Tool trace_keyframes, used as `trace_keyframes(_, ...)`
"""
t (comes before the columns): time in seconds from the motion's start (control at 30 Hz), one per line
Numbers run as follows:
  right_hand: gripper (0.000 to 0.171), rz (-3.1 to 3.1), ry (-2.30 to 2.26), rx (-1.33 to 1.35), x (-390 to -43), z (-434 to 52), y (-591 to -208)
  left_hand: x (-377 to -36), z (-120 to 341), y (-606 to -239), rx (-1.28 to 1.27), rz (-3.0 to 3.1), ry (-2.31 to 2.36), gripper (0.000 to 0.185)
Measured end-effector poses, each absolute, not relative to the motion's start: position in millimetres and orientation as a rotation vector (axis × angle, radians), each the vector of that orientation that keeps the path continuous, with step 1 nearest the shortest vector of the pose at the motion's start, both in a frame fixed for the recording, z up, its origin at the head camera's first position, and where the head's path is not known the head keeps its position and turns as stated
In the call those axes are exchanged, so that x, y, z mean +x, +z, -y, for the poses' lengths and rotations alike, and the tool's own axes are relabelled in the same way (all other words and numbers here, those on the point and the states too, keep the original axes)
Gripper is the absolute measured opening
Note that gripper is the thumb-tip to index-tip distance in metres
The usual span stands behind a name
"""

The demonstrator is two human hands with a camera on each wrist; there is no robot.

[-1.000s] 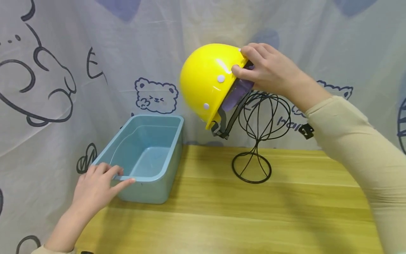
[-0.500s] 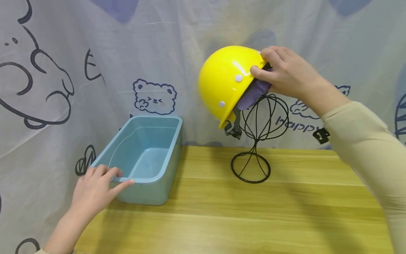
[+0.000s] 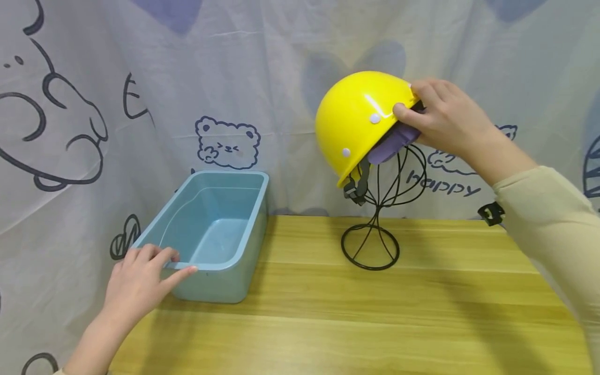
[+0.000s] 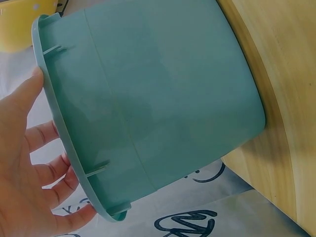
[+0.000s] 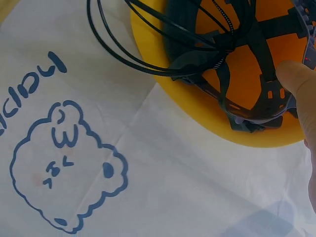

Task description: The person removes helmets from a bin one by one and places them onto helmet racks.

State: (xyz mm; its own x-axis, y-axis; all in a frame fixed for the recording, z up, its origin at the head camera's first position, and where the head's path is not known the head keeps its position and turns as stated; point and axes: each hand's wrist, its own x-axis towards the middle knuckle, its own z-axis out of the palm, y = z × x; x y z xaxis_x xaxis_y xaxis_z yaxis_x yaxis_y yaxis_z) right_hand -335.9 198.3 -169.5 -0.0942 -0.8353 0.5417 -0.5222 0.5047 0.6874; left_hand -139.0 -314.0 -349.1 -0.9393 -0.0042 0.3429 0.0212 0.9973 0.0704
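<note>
Curled right hand (image 3: 445,115) grips the yellow helmet (image 3: 356,119) over the wire stand (image 3: 377,209); half-spread left hand (image 3: 137,280) holds the blue bin (image 3: 212,286) left of it.

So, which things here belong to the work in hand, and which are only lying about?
Part of the work:
yellow helmet, gripped by the right hand
blue bin, its rim held by the left hand
wire stand, probably, as the yellow helmet overlaps it

Only surroundings:
wood-grain table
printed cloth behind
</note>
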Motion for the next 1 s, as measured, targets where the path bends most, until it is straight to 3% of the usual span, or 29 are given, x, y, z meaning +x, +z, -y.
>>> trace_keyframes(0.57, 0.021, 1.727, -0.296, 1.029, -339, -216, -207, -140, 310, -349, 0.003, 2.795, -0.126, 0.054)
trace_keyframes(0.8, 0.05, 1.788, -0.318, 0.942, -334, -225, -225, -139, 311, -349, -0.003, 2.797, -0.116, 0.054)
trace_keyframes(1.0, 0.063, 1.818, -0.299, 0.921, -331, -230, -242, -138, 313, -349, -0.011, 2.793, -0.111, 0.053)
